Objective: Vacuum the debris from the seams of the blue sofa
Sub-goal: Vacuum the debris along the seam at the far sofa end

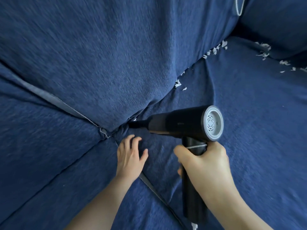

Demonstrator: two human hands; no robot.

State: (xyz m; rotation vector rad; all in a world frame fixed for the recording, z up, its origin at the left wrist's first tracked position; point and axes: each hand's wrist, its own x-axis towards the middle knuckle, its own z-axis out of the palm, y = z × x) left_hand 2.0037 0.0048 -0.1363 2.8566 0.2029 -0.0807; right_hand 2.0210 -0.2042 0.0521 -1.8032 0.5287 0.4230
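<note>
The blue sofa (99, 55) fills the view, its back cushion above and seat cushions below. My right hand (204, 160) grips the handle of a black handheld vacuum (176, 123) with a grey rear cap. Its narrow nozzle points left into the seam where back and seat meet. My left hand (131, 155) lies flat on the seat cushion just below the nozzle, fingers spread. White shredded debris (178, 83) lies along the seam up and to the right, and more debris (264, 52) sits by the far right cushion.
A paler seam edge (66, 105) runs diagonally at the left toward the cushion junction. Another seam (149, 183) runs down between the seat cushions under my left wrist. A thin white cord (239, 7) hangs at the top right.
</note>
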